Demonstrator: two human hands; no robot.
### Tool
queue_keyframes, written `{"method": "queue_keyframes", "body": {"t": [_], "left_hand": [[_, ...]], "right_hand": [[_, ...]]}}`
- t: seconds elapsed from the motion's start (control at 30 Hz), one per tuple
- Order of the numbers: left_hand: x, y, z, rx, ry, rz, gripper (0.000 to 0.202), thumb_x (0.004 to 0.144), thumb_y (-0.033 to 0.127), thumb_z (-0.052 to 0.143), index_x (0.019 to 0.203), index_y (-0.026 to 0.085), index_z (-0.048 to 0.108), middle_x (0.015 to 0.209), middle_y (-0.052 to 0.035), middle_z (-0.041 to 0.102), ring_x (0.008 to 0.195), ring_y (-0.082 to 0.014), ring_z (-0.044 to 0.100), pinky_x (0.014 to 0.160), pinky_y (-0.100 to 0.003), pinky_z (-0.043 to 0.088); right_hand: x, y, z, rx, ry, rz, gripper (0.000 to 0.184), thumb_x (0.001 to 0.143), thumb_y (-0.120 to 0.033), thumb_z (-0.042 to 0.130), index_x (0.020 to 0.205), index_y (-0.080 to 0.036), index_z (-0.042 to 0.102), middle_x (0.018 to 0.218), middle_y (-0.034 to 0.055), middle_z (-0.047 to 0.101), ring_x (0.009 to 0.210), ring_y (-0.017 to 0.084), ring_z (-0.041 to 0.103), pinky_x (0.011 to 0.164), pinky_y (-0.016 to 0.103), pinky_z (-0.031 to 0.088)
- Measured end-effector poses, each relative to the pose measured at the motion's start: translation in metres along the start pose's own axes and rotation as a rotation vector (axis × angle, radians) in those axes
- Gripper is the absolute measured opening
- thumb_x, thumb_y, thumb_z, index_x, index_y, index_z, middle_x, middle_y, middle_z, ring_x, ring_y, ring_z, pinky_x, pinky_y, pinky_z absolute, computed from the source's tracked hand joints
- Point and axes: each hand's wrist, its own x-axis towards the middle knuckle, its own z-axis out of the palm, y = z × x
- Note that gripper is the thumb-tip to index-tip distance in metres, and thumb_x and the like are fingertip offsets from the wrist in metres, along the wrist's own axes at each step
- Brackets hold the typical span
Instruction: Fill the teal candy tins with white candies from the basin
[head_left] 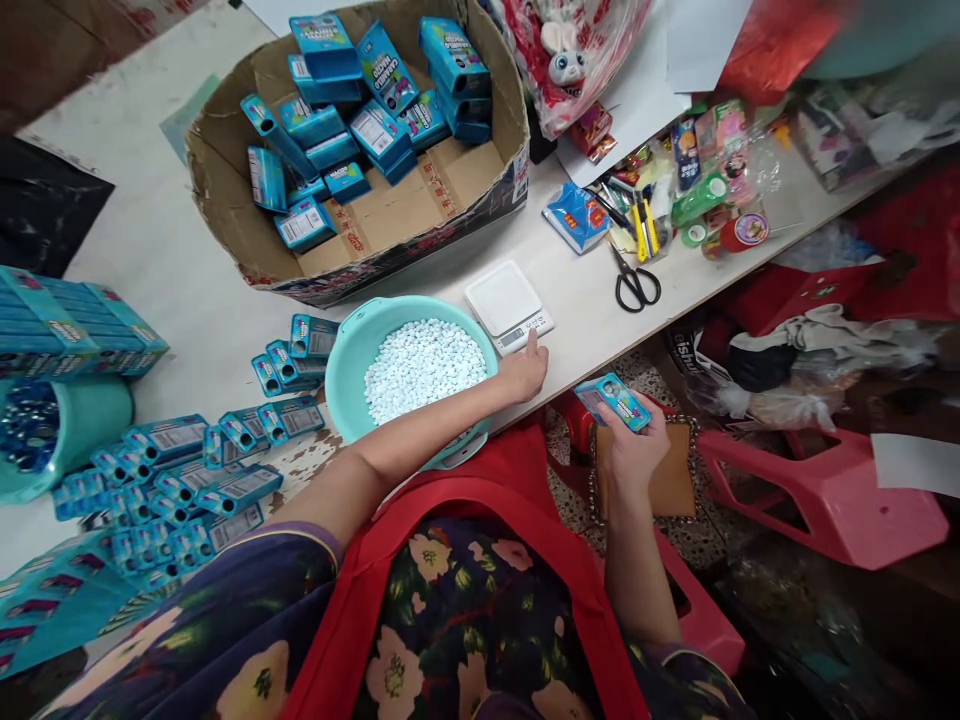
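Note:
My left hand [525, 370] reaches over the table edge with one finger stretched onto the front panel of a small white digital scale [504, 297]; the other fingers are curled. My right hand [634, 445] is off the table, over my lap, closed around a small blue candy box [613, 401]. Just left of the scale stands a teal bowl [358, 345] filled with small white tablets [424, 365].
A large cardboard box [225, 215] with several blue boxes sits at the back. More blue boxes [172, 470] lie heaped at the left by a teal bucket [82, 420]. Black scissors [636, 285], pens and clutter lie at the right. Pink plastic stools [825, 485] stand on the floor.

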Motion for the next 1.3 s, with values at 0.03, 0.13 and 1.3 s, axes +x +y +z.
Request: {"method": "queue_keyframes", "body": {"t": [0.03, 0.13, 1.3], "left_hand": [[0.006, 0.002, 0.004, 0.025, -0.007, -0.008, 0.042, 0.095, 0.022, 0.04, 0.132, 0.005, 0.044, 0.159, -0.0302, 0.012, 0.103, -0.0336, 0.068, 0.076, -0.045, 0.056], [0.014, 0.0, 0.009, 0.065, 0.001, -0.018, 0.045, 0.097, 0.026, 0.039, 0.134, 0.003, 0.043, 0.16, -0.0298, 0.008, 0.106, -0.0334, 0.067, 0.077, -0.044, 0.057], [0.028, -0.005, 0.013, 0.07, 0.06, -0.033, 0.053, 0.091, 0.002, 0.024, 0.141, 0.002, 0.043, 0.156, -0.032, 0.02, 0.104, -0.0311, 0.068, 0.074, -0.042, 0.058]], "right_hand": [[0.001, 0.002, -0.003, -0.014, 0.011, 0.002, 0.052, 0.053, -0.032, 0.088, 0.098, -0.016, 0.069, 0.088, 0.0015, 0.071, 0.077, 0.016, 0.065, 0.078, 0.034, 0.056], [-0.001, 0.007, -0.005, -0.034, 0.022, 0.023, 0.052, 0.054, -0.035, 0.087, 0.099, -0.016, 0.069, 0.089, 0.0025, 0.071, 0.077, 0.017, 0.066, 0.079, 0.036, 0.056], [-0.005, 0.02, 0.007, 0.016, -0.11, 0.101, 0.05, 0.055, -0.031, 0.086, 0.1, -0.016, 0.069, 0.09, 0.0018, 0.071, 0.077, 0.015, 0.065, 0.078, 0.033, 0.056]]}}
